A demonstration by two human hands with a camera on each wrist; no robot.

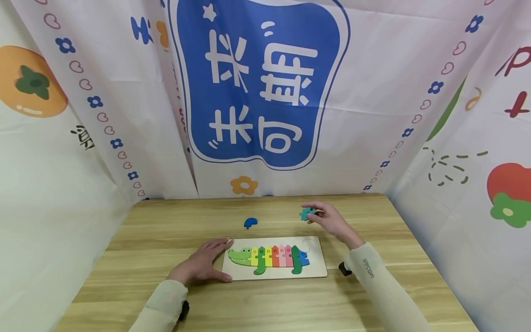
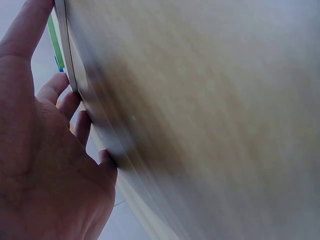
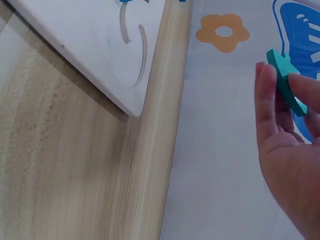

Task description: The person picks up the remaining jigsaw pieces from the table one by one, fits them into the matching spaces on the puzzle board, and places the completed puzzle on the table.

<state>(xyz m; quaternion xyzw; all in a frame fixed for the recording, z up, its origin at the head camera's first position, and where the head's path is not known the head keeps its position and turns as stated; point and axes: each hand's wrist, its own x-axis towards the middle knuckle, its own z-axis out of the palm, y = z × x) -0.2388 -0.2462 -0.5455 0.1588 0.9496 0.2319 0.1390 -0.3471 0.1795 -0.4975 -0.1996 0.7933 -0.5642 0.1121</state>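
Note:
A wooden crocodile puzzle board (image 1: 317, 271) lies on the table, with a green head and several coloured body pieces (image 1: 274, 256) set in it. At the board's right end, a blue piece (image 1: 304, 258) sits beside a bare curved tail outline. My left hand (image 1: 202, 260) rests at the board's left end, thumb near the front corner and fingers near the back one. In the left wrist view its fingers look extended and slightly bent. Behind the board's right end, my right hand (image 1: 329, 220) pinches a teal puzzle piece (image 3: 286, 82) between thumb and fingers, above the table.
A dark blue curved puzzle piece (image 1: 250, 222) lies on the table behind the board. Another small blue thing (image 1: 268, 196) shows at the table's back edge. The wooden table (image 1: 166, 230) is enclosed by printed curtains (image 1: 365, 115) at the back and sides.

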